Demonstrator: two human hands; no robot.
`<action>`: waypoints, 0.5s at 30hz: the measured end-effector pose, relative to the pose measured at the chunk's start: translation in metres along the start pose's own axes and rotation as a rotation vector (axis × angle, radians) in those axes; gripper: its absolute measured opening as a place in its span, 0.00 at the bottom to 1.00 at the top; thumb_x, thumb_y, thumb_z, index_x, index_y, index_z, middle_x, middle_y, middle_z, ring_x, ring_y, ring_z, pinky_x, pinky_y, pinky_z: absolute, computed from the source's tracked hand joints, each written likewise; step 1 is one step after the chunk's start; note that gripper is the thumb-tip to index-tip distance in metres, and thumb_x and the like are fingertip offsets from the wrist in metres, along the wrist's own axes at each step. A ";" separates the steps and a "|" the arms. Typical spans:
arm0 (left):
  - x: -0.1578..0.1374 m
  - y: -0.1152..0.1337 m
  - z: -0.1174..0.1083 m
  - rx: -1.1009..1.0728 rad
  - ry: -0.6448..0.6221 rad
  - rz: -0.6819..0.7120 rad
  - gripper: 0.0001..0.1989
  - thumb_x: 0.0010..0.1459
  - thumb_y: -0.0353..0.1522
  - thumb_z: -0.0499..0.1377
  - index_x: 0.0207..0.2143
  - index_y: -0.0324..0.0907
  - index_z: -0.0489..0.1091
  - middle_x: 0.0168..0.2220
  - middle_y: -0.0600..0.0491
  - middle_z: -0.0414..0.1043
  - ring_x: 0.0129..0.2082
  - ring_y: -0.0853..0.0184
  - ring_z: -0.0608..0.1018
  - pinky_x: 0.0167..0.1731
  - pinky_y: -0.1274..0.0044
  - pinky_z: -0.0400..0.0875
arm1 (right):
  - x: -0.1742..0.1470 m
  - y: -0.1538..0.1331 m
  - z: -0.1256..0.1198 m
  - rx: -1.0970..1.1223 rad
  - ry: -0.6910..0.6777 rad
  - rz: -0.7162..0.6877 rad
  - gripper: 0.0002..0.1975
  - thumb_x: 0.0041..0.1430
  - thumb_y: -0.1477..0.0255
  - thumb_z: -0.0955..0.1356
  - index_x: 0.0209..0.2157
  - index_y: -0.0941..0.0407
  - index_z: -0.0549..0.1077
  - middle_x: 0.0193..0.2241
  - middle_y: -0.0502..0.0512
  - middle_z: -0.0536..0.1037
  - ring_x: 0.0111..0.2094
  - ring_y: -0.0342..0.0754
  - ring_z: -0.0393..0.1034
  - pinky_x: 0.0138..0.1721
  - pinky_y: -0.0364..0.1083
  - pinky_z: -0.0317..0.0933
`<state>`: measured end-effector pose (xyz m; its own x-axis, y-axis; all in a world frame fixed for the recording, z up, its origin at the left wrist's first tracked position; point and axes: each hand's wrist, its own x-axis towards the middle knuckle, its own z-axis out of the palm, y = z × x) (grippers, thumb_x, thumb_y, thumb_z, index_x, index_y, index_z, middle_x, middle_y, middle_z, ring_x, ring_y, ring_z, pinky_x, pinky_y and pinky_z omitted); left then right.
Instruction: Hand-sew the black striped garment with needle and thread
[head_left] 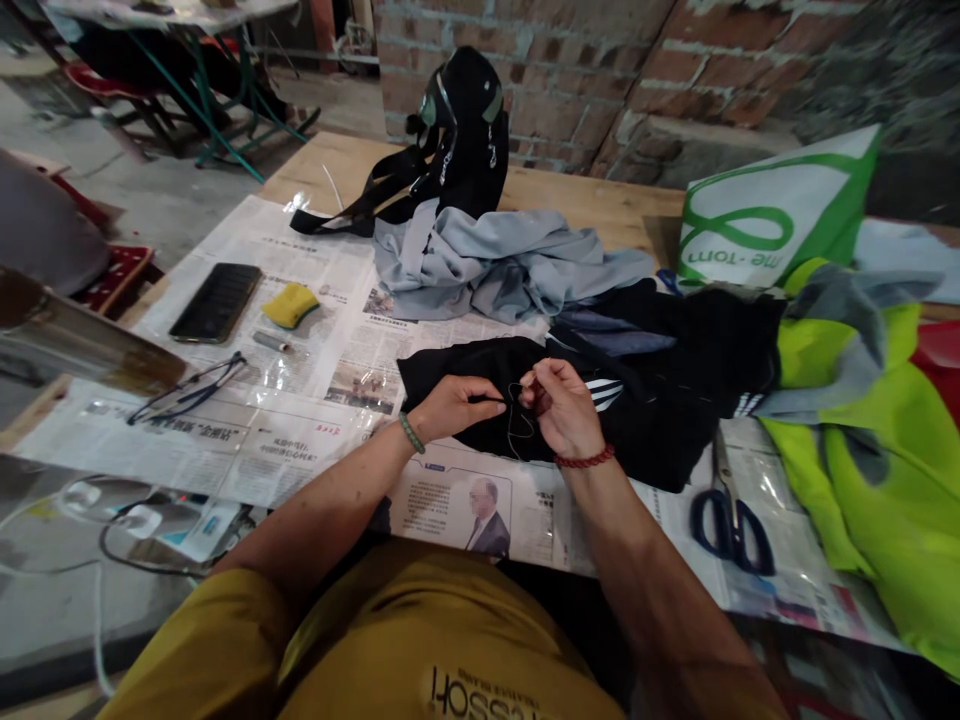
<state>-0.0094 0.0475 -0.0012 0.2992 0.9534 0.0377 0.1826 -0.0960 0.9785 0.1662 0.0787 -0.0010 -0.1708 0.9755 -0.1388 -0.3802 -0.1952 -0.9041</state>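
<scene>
Both hands are over a black garment [645, 430] spread on the newspaper, with a white-striped patch on it. My left hand [459, 403], with a green beaded bracelet at the wrist, has thumb and forefinger pinched together; what lies between them is too small to make out. Close beside it, my right hand [564, 405], wearing a red braided bracelet, pinches a thin pale thread [523, 432]. The thread loops in the gap between the hands and hangs down over the black cloth. No needle can be made out.
Scissors [731, 530] lie at the right, near a yellow-green garment [855, 400]. Behind are grey cloth [495, 262], a black bag [469, 130] and a green-white bag [780, 215]. Leftward are a phone [215, 302], sponge [290, 305], glasses [187, 390] and a bottle [97, 340].
</scene>
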 end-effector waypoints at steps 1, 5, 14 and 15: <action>0.001 -0.001 0.000 -0.004 0.007 -0.012 0.07 0.50 0.33 0.60 0.29 0.37 0.74 0.24 0.56 0.70 0.25 0.74 0.68 0.28 0.81 0.63 | -0.001 -0.001 0.001 0.003 -0.011 -0.003 0.16 0.45 0.62 0.74 0.29 0.53 0.65 0.24 0.44 0.74 0.18 0.37 0.65 0.19 0.38 0.57; 0.002 -0.004 -0.002 -0.037 0.025 -0.063 0.08 0.49 0.33 0.61 0.29 0.36 0.74 0.22 0.57 0.67 0.23 0.76 0.65 0.25 0.82 0.60 | -0.003 -0.008 0.001 0.034 -0.003 -0.040 0.17 0.46 0.60 0.73 0.31 0.52 0.63 0.24 0.44 0.75 0.22 0.40 0.71 0.20 0.39 0.61; 0.000 -0.007 -0.007 -0.039 0.027 -0.081 0.09 0.47 0.35 0.61 0.28 0.37 0.74 0.22 0.58 0.66 0.22 0.76 0.65 0.24 0.82 0.59 | -0.001 -0.048 -0.006 0.009 0.149 -0.233 0.14 0.50 0.64 0.72 0.31 0.53 0.64 0.22 0.43 0.74 0.25 0.41 0.74 0.24 0.39 0.67; 0.000 -0.007 -0.007 -0.034 0.026 -0.081 0.09 0.47 0.35 0.61 0.28 0.37 0.74 0.22 0.58 0.66 0.22 0.76 0.65 0.24 0.82 0.59 | 0.000 -0.055 -0.007 -0.008 0.166 -0.254 0.13 0.51 0.65 0.71 0.31 0.53 0.64 0.22 0.44 0.74 0.24 0.41 0.74 0.23 0.39 0.67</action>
<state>-0.0173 0.0506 -0.0070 0.2598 0.9650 -0.0373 0.1733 -0.0086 0.9848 0.1932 0.0903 0.0463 0.0806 0.9963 0.0289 -0.3848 0.0578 -0.9212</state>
